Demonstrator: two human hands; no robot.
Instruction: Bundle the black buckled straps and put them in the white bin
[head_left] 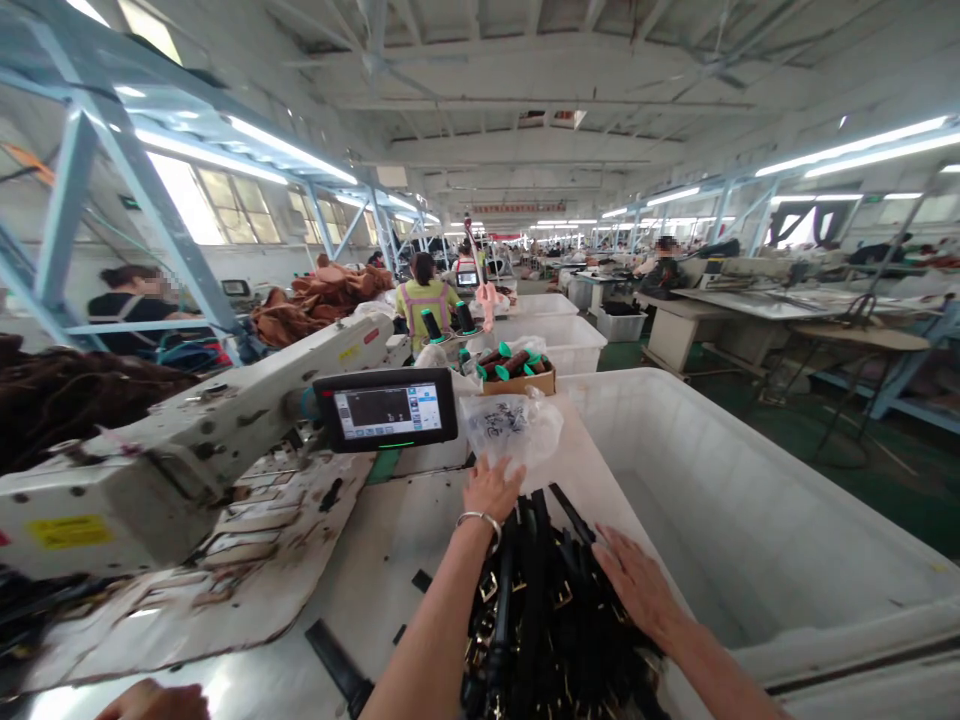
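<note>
Head view shows the left hand (pixel 491 488) reaching forward to a clear plastic bag (pixel 512 427) of small dark metal parts, its fingers curled onto the bag's lower edge; whether they pinch the film cannot be told. A silver bangle (pixel 482 520) circles that wrist. The right hand (pixel 636 585) lies flat, fingers together and stretched, on a heap of black belts (pixel 544 620) with brass buckles piled on the worktable (pixel 382 570), just beside a big white plastic bin (pixel 750 520). Left of the bag, a sewing machine (pixel 187 450) carries a control screen (pixel 386 410). Behind the bag sits a cardboard box (pixel 517 380) of thread spools
</note>
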